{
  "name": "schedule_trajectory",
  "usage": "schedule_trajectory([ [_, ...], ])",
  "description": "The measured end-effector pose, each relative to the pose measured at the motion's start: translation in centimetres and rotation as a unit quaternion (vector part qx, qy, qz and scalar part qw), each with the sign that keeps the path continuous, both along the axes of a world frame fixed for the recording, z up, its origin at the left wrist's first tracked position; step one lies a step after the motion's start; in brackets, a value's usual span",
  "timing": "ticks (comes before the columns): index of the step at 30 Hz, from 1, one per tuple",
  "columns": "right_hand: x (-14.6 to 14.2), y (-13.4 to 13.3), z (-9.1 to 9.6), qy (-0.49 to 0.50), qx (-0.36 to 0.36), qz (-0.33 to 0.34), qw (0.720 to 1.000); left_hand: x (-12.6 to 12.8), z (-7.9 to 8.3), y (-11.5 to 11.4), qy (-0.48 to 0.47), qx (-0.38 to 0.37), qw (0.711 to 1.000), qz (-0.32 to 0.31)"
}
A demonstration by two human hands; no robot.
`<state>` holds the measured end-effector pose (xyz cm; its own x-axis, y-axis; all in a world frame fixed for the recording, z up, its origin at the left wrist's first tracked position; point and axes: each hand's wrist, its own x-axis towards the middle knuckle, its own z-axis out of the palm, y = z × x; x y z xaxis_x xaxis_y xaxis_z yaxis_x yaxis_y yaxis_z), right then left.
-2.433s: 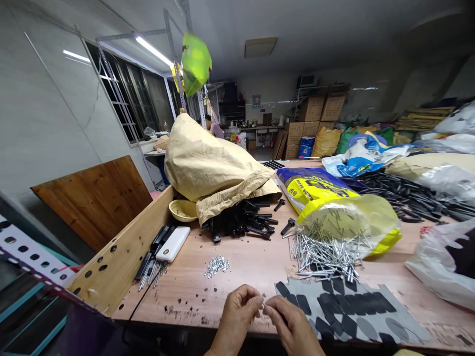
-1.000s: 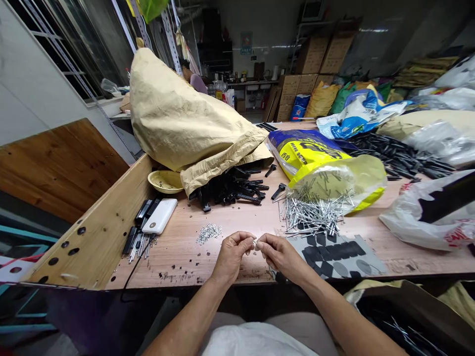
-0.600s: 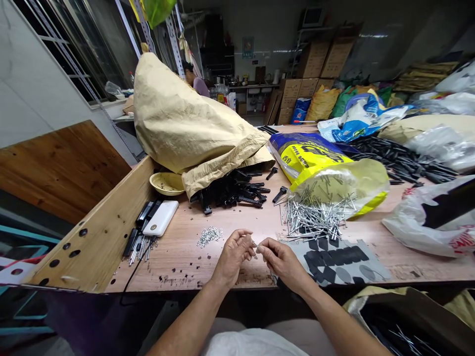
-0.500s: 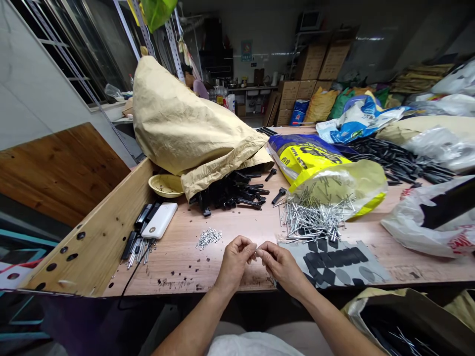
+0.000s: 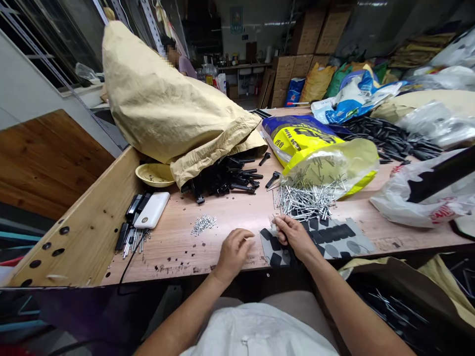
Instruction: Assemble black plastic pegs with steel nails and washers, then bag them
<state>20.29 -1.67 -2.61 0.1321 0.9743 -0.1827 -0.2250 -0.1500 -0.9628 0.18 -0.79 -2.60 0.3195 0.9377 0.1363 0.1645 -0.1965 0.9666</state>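
Note:
My left hand [image 5: 233, 252] rests on the wooden bench [image 5: 222, 217] near its front edge, fingers curled loosely; whether it holds anything is hidden. My right hand [image 5: 295, 236] is over a grey cloth with black patches [image 5: 334, 237], fingertips pinched at the near edge of a pile of silver metal pins [image 5: 304, 198]. A small heap of tiny silver washers [image 5: 203, 223] lies left of my left hand. A pile of black plastic parts [image 5: 226, 180] spills from under a tan paper sack [image 5: 166, 109].
A yellow bag [image 5: 319, 148] lies behind the pins. A white power bank [image 5: 152, 210] and a yellow dish [image 5: 155, 174] sit by the raised wooden side board [image 5: 77, 227]. Plastic bags and black rods crowd the right. Another person sits behind the sack.
My hands, earlier pinched together on a small piece in front of me, have parted: the right reached toward the pins, the left dropped onto the bench. The view tilted down.

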Motion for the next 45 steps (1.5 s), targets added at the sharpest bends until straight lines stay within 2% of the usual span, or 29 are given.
schedule_trajectory([
  [2,0.7,-0.6,-0.2,0.014,0.001,-0.015,1.0,0.1,0.1,-1.3,0.058,0.077,0.993,-0.069],
  [4,0.9,-1.0,-0.5,0.027,-0.006,-0.02,0.999,0.2,0.0,-2.1,0.088,0.119,0.986,-0.081],
  [7,0.8,-1.6,-1.1,0.035,-0.017,-0.018,0.999,-0.5,-0.4,-1.5,0.142,0.165,0.975,-0.033],
  [10,0.7,-1.9,-1.8,0.028,-0.02,-0.008,0.999,-2.9,-0.6,0.5,0.223,0.202,0.953,0.043],
  [13,0.7,-2.1,-2.2,0.021,-0.021,0.0,1.0,-6.0,-0.6,2.4,0.301,0.213,0.918,0.146],
  [15,0.7,-2.1,-2.3,0.016,-0.021,0.004,1.0,-7.4,-0.6,3.1,0.342,0.214,0.897,0.18],
  [18,0.7,-2.1,-2.3,0.01,-0.021,0.006,1.0,-8.2,-0.8,3.4,0.391,0.208,0.877,0.187],
  [22,0.7,-2.2,-2.4,0.015,-0.021,0.007,1.0,-7.8,-1.0,3.2,0.436,0.201,0.858,0.183],
  [28,0.8,-2.4,-2.5,0.011,-0.022,0.003,1.0,-7.9,-0.7,3.3,0.444,0.18,0.858,0.186],
  [30,0.8,-2.4,-2.5,0.009,-0.023,0.002,1.0,-8.0,-0.4,3.2,0.416,0.172,0.873,0.188],
  [32,0.6,-2.4,-2.5,-0.002,-0.023,0.002,1.0,-7.9,0.0,3.0,0.341,0.155,0.905,0.2],
  [34,0.1,-2.5,-2.1,-0.028,-0.015,0.01,0.999,-7.3,0.5,2.6,0.208,0.1,0.949,0.214],
  [36,-0.8,-2.6,-1.2,-0.083,0.006,0.038,0.996,-6.2,1.0,2.1,0.033,-0.01,0.979,0.201],
  [38,-2.2,-2.8,0.1,-0.173,0.048,0.078,0.981,-4.9,1.7,1.6,-0.136,-0.142,0.969,0.149],
  [40,-3.7,-2.9,1.6,-0.274,0.112,0.11,0.949,-3.7,2.3,1.1,-0.257,-0.243,0.931,0.094],
  [42,-5.0,-2.8,2.9,-0.352,0.182,0.124,0.91,-2.8,2.9,0.7,-0.326,-0.3,0.894,0.061],
  [45,-6.2,-2.6,3.9,-0.419,0.243,0.127,0.866,-2.1,3.4,0.5,-0.367,-0.325,0.87,0.05],
])
